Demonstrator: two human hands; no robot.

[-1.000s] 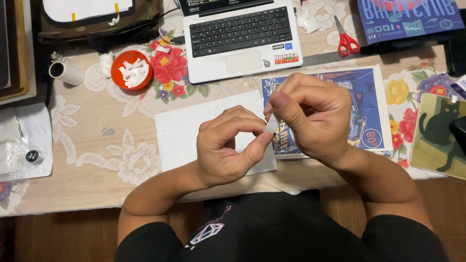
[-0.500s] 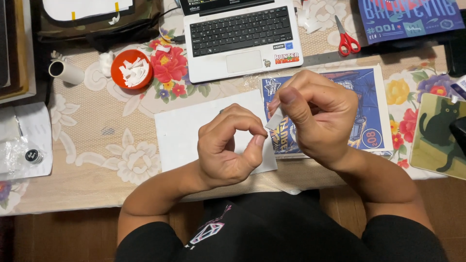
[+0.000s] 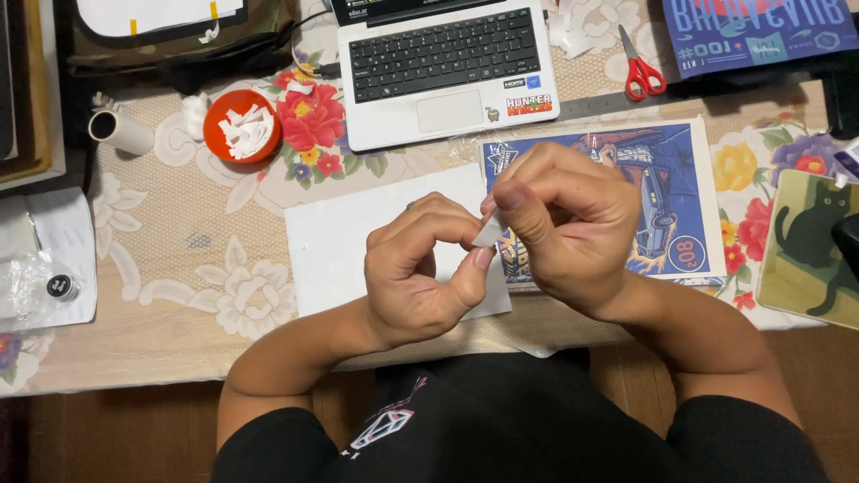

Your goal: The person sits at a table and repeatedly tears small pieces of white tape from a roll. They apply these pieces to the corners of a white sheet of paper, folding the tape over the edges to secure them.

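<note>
My left hand (image 3: pixel 420 268) and my right hand (image 3: pixel 568 219) meet above the table's front edge. Between their fingertips they pinch a small white paper scrap (image 3: pixel 489 231). Beneath the hands lies a blank white sheet (image 3: pixel 344 237), and to its right a blue illustrated print in a clear sleeve (image 3: pixel 667 183). The scrap is small and mostly covered by my fingers.
A white laptop (image 3: pixel 443 67) stands at the back centre. An orange bowl of white paper bits (image 3: pixel 240 125) sits to its left, beside a white roll (image 3: pixel 121 131). Red scissors (image 3: pixel 640 67) lie at the back right. A cat picture (image 3: pixel 810 255) lies at the right edge.
My left hand's fingers have closed back onto the scrap after parting briefly. Both hands stay in about the same spot.
</note>
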